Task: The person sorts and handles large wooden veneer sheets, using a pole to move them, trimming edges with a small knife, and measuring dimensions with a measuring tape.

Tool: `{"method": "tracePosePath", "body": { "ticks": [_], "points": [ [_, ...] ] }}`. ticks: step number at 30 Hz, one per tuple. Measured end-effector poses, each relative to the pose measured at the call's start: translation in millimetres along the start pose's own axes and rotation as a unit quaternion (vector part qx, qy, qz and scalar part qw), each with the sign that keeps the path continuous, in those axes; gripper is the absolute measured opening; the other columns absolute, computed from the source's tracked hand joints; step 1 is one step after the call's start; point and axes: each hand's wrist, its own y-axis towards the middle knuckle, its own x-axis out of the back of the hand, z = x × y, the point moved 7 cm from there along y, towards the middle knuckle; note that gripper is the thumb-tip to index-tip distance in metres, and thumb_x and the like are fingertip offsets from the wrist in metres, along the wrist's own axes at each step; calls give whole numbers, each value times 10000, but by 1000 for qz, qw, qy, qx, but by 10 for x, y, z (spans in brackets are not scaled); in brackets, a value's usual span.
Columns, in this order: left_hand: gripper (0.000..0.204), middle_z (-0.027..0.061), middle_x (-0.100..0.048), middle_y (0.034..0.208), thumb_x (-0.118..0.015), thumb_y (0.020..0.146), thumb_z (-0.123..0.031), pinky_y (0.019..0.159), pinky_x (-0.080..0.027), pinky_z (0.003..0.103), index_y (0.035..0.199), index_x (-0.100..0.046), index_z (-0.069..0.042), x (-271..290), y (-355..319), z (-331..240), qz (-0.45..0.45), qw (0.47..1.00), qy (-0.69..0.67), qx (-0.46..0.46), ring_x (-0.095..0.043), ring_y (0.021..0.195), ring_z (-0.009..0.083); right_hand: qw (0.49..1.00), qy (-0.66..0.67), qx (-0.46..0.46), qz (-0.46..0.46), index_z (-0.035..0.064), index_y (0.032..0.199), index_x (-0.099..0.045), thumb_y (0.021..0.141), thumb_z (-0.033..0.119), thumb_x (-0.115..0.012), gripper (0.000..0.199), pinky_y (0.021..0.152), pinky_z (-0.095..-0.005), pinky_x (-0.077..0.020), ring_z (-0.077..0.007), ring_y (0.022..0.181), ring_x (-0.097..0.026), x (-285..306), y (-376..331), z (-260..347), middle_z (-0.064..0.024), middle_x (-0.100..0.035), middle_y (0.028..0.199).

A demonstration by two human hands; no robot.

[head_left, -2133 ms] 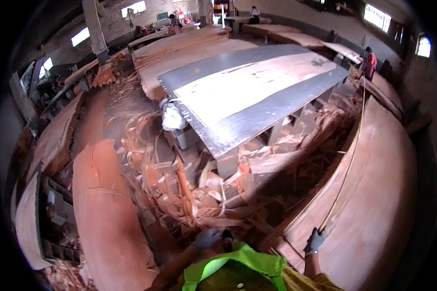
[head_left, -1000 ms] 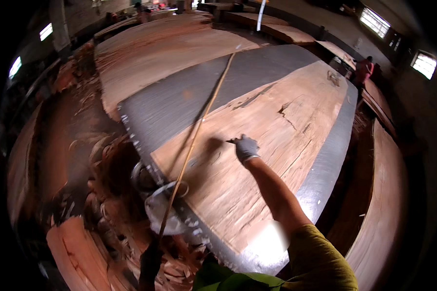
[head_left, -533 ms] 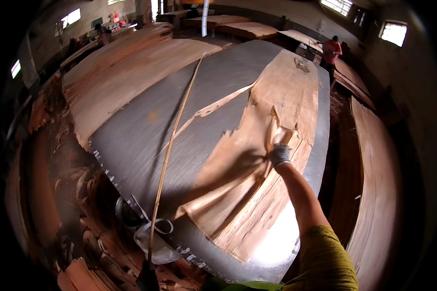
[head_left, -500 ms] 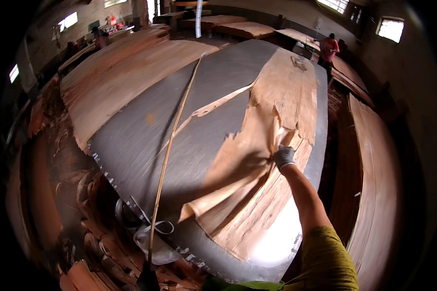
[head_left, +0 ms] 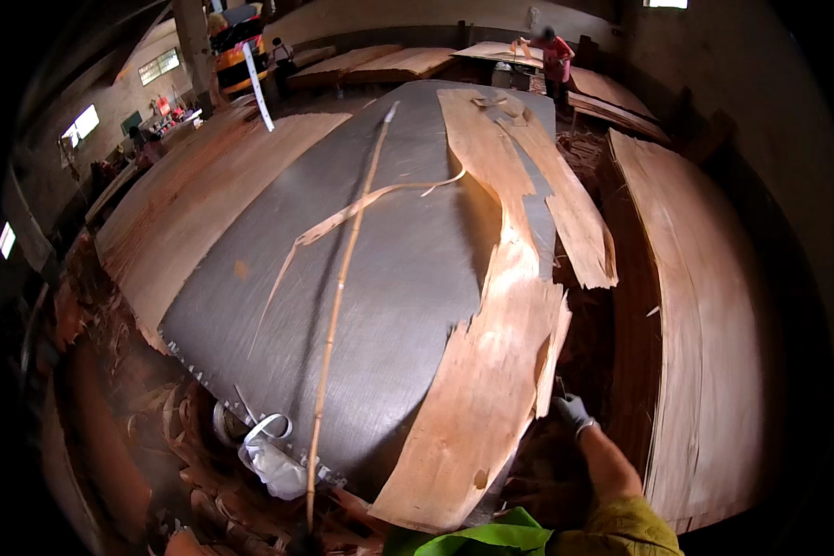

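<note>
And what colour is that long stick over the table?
The long stick is yellowish tan, paler at its far tip; the head view shows it best.

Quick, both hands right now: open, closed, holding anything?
Left hand: dark at the lower end of the bamboo pole; grip cannot be told.
Right hand: gloved, beside the veneer sheet; too small to tell.

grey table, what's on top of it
Torn wood sheets and a thin curled strip lie on the grey table; a bamboo pole crosses over it. Whatever is beneath the sheets is covered.
</note>
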Motion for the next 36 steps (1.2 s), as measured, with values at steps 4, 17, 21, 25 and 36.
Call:
{"method": "tracePosePath", "body": {
  "ticks": [4,17,21,25,36],
  "points": [
    [373,112,-597,926,-541,854,-137,687,-455,318,1216,-503,-55,-386,-443,-302,3,999,-8,-44,-543,785,175,859,482,-128,118,92,1018,-619,861,482,-528,431,627,-275,-449,-147,705,-557,-758,-984,807,-33,-602,806],
    [361,205,-621,992,-595,820,-212,738,-489,363,1134,-569,-35,-1775,-541,-1883,225,970,11,-89,-630,892,312,932,320,54,-163,45,781,-558,684,20,-652,138,450,-292,-398,-138,522,-500,449,60,294,-22,-548,646],
    [398,174,-604,1094,-586,845,-141,752,-477,324,1210,-509,-4,-1871,-500,-2124,220,954,-171,-112,-604,912,217,973,100,20,-209,-41,904,-652,672,60,-590,260,526,-302,-449,-155,582,-562,1419,262,-525,-83,-627,697],
    [446,91,-591,1082,-573,850,-69,734,-459,261,1273,-453,8,-1380,-709,-2271,134,960,-162,-183,-553,859,120,962,-156,-5,-223,7,910,-660,695,146,-608,261,711,-361,-476,-312,783,-639,1585,-254,-695,-180,-651,792],
    [416,100,-616,984,-569,838,-56,734,-456,243,1240,-492,14,-899,-857,-1895,94,978,-182,-49,-540,820,83,976,-91,36,-194,-10,1002,-584,726,174,-677,345,732,-349,-471,-276,824,-622,1328,-352,-1049,-175,-645,893]
  ]
}}
